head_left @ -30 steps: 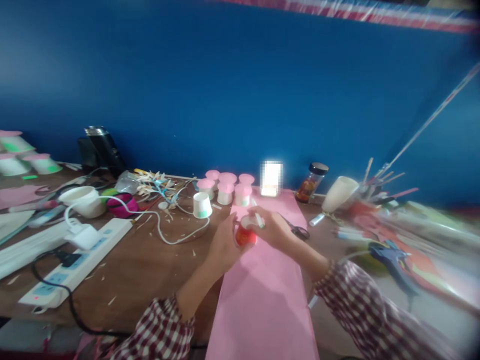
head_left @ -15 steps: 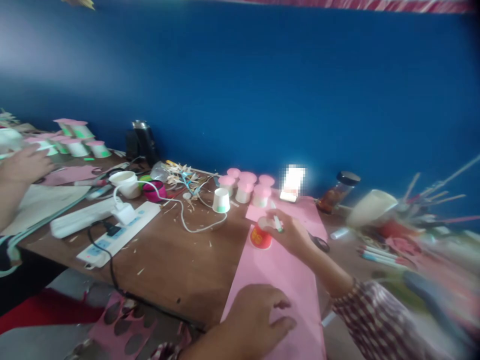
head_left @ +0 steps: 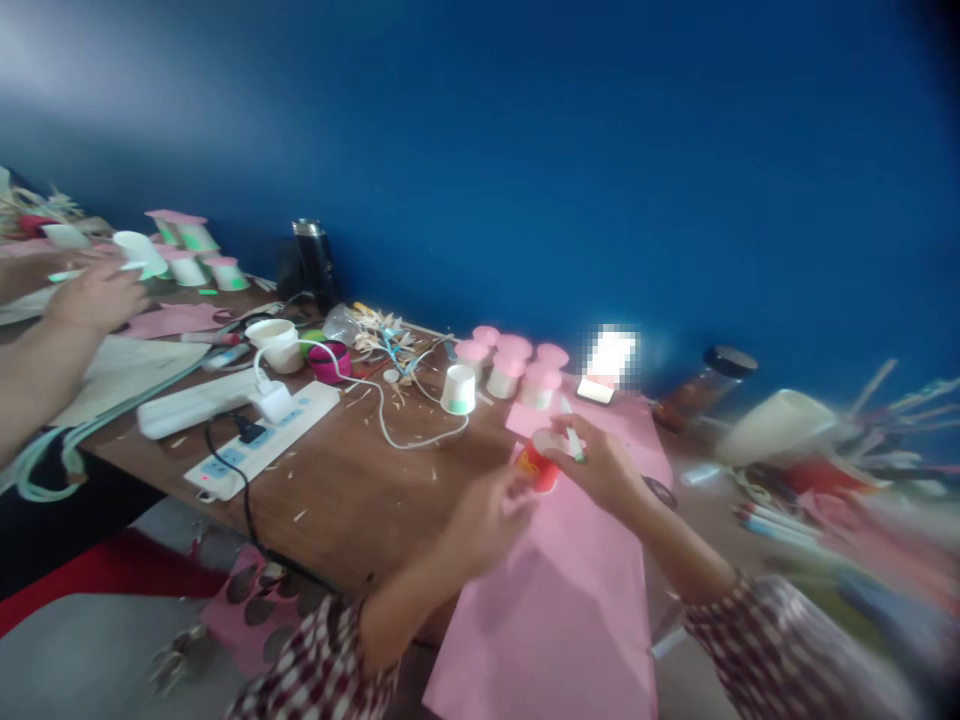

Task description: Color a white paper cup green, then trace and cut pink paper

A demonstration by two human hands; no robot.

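Note:
A red paper cup (head_left: 546, 470) with yellow lettering stands on a long pink sheet (head_left: 555, 610), its round end up. My right hand (head_left: 600, 465) is closed around a white marker (head_left: 575, 443) with a green end, its fingers against the top right of the cup. At the cup's lower left is my left hand (head_left: 487, 525), slightly blurred, fingers curved and parted with nothing seen between them. Whether its fingertips touch the cup is unclear. Behind the cup stand several white cups (head_left: 540, 385) topped with pink discs, and one bare white cup (head_left: 458, 390).
Power strips (head_left: 262, 440) with plugs and cables lie to the left, near a white tub (head_left: 274, 345) and a black flask (head_left: 313, 265). Another person's hand (head_left: 101, 290) works at far left. A lit phone (head_left: 600, 385), jar (head_left: 709, 385) and blurred craft supplies (head_left: 825, 490) line the right.
My left hand has moved up and forward from the near part of the pink sheet to beside the red cup. My right hand stays at the cup with the marker. The view has shifted slightly.

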